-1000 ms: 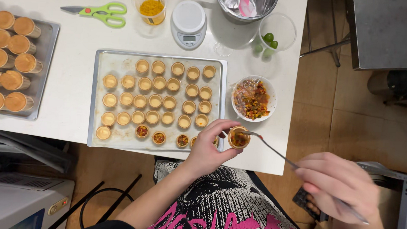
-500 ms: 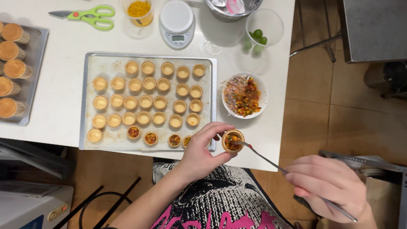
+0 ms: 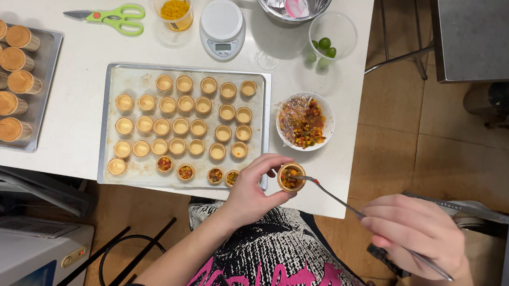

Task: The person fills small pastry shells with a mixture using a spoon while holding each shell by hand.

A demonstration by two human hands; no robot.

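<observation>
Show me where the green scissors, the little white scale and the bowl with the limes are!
Green scissors [image 3: 107, 18], head view, on the handles.
White scale [image 3: 221, 28], head view, on its round top plate.
Bowl with limes [image 3: 344, 29], head view, on a bare part of the clear wall.

Kitchen prep area, white worktop [image 3: 68, 46] w/ baking tray [image 3: 114, 77] of pastry cups [image 3: 180, 126], digital scale [image 3: 222, 20], steel bowl [image 3: 267, 1]

A white surface [image 3: 74, 46] carries a baking tray [image 3: 111, 124] of small pastry cups near its front edge. A bowl of chopped filling [image 3: 305, 122] sits toward the right edge. Along the back lie green scissors [image 3: 107, 18], a plastic cup [image 3: 174, 8], a small scale [image 3: 222, 22], a steel bowl [image 3: 291, 3] and a clear bowl of limes [image 3: 331, 35]. A second tray [image 3: 45, 91] sits at the left edge.
</observation>
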